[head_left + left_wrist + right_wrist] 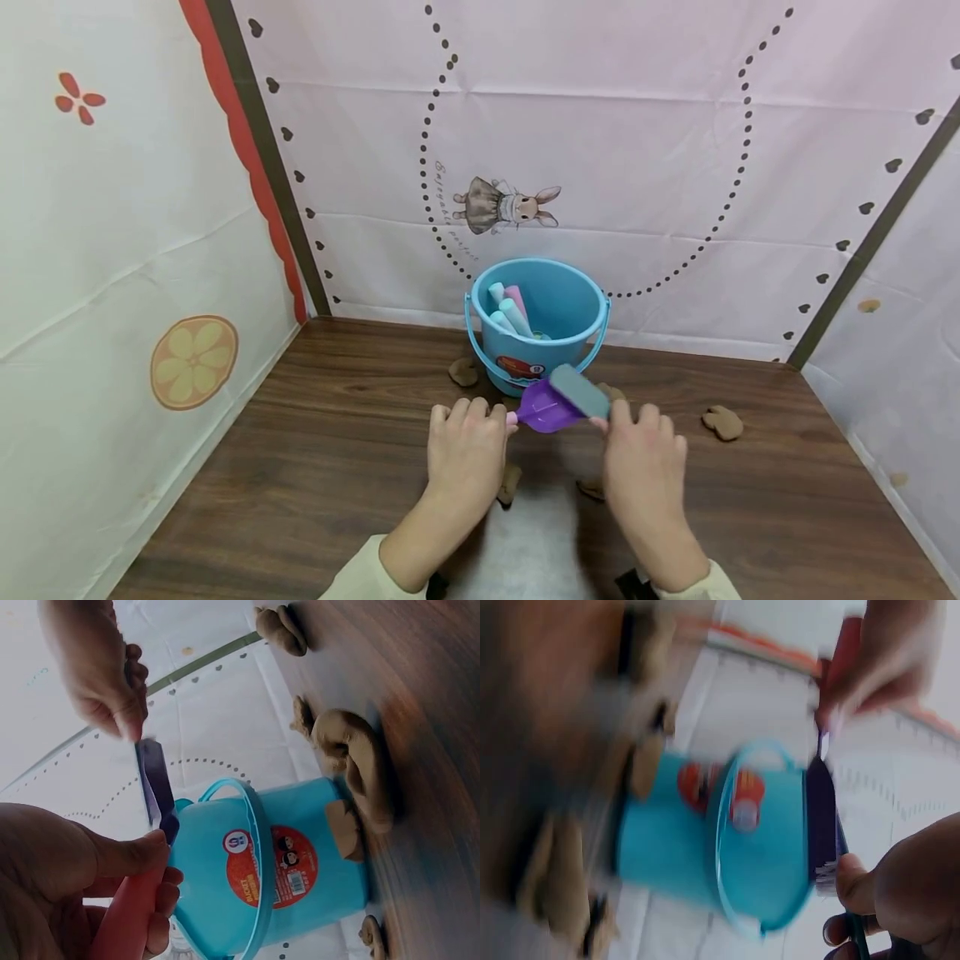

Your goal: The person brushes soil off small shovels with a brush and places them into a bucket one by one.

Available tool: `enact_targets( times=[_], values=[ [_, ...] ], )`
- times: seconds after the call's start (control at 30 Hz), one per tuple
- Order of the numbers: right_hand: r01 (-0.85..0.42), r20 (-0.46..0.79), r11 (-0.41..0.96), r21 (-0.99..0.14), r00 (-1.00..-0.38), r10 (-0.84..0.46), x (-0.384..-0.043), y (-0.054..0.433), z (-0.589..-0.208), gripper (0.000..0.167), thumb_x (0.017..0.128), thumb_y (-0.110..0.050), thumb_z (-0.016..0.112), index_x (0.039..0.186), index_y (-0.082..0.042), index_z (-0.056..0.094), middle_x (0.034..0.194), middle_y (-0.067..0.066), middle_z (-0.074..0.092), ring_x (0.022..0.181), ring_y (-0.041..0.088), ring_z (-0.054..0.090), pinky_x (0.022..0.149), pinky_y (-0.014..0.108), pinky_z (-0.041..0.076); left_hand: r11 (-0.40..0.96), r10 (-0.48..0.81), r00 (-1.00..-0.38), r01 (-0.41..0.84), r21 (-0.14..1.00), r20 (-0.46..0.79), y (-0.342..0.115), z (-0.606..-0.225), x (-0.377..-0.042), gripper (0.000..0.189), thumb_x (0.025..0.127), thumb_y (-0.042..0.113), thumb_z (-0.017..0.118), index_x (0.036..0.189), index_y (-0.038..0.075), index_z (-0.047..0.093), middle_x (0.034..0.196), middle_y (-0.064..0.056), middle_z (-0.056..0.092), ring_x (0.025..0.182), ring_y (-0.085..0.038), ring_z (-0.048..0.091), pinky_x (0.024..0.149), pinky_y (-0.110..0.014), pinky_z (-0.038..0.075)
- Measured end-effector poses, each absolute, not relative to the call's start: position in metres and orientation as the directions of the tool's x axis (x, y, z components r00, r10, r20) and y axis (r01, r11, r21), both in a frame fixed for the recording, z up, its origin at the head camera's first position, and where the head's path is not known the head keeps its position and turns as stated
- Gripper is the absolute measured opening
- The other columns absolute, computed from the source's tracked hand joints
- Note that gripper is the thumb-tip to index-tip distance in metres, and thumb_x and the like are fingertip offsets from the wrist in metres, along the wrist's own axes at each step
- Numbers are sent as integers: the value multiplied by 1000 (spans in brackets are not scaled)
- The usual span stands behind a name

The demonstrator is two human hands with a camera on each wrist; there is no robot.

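My left hand (467,450) grips the pink handle (133,907) of a small purple shovel (546,407), its thumb pressed along the top. My right hand (647,475) holds a grey-green brush (579,390) whose pale bristles (826,879) show beside the thumb in the right wrist view. In the head view the brush overlaps the shovel blade; whether the bristles touch it I cannot tell. Both tools are in front of a light-blue bucket (536,354), which stands upright with its handle hanging down. Pale blue and pink sticks (513,315) lean inside the bucket.
Brown clay-like lumps lie about the dark wooden table (322,492): one lump (462,372) left of the bucket, another (723,422) at the right, others near my hands. A patterned cloth wall (615,183) stands close behind the bucket, with more cloth on both sides.
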State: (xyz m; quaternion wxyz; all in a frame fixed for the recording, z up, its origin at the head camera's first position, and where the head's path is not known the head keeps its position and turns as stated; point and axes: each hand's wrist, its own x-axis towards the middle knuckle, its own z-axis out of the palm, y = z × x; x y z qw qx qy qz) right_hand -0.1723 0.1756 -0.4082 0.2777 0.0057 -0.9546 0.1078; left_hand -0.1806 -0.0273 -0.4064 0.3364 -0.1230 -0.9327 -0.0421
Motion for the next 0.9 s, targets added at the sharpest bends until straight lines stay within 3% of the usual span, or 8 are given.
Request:
enact_targets(
  times=[0.17, 0.33, 0.43, 0.6, 0.73, 0.9],
  values=[
    [-55, 575, 972, -230, -813, 91, -174, 192, -402, 36, 95, -33, 66, 88, -1, 52, 74, 18, 46, 66, 41, 51, 52, 49, 35, 967, 205, -752, 256, -9, 627, -28, -408, -180, 30, 95, 41, 70, 83, 15, 78, 68, -2, 60, 64, -20, 55, 60, -34, 32],
    [-206, 575, 962, -177, -816, -69, -164, 169, -400, 34, 93, -33, 70, 90, -3, 55, 71, 13, 45, 61, 33, 48, 49, 42, 35, 966, 206, -740, 260, -11, 640, -28, -408, -181, 28, 92, 41, 73, 82, 15, 77, 68, -2, 60, 64, -20, 56, 60, -35, 33],
    [-224, 533, 965, -137, -838, -119, -160, 158, -401, 34, 93, -36, 70, 92, -4, 58, 72, 11, 46, 61, 29, 47, 50, 39, 34, 963, 205, -726, 270, -2, 657, -29, -406, -182, 27, 90, 42, 75, 84, 15, 78, 69, -2, 61, 65, -20, 57, 61, -35, 34],
    [-135, 533, 976, -173, -846, -23, -165, 169, -399, 35, 94, -36, 69, 95, -3, 59, 74, 14, 47, 63, 32, 49, 52, 40, 33, 960, 201, -717, 279, 11, 667, -31, -402, -182, 27, 90, 40, 74, 83, 14, 78, 69, -2, 61, 64, -20, 56, 61, -35, 34],
    [-55, 555, 974, -220, -828, 78, -172, 191, -396, 35, 93, -32, 69, 91, 0, 55, 74, 18, 47, 67, 40, 52, 53, 48, 35, 963, 190, -734, 268, 21, 652, -35, -403, -183, 28, 93, 38, 72, 81, 14, 77, 68, -3, 60, 62, -20, 55, 61, -35, 35],
    [-39, 570, 970, -242, -814, 109, -175, 204, -393, 36, 93, -30, 70, 87, 0, 52, 73, 19, 45, 67, 44, 52, 53, 51, 36, 963, 185, -744, 267, 32, 642, -36, -402, -183, 27, 95, 37, 71, 80, 15, 77, 68, -2, 61, 63, -20, 55, 61, -36, 35]
  ],
)
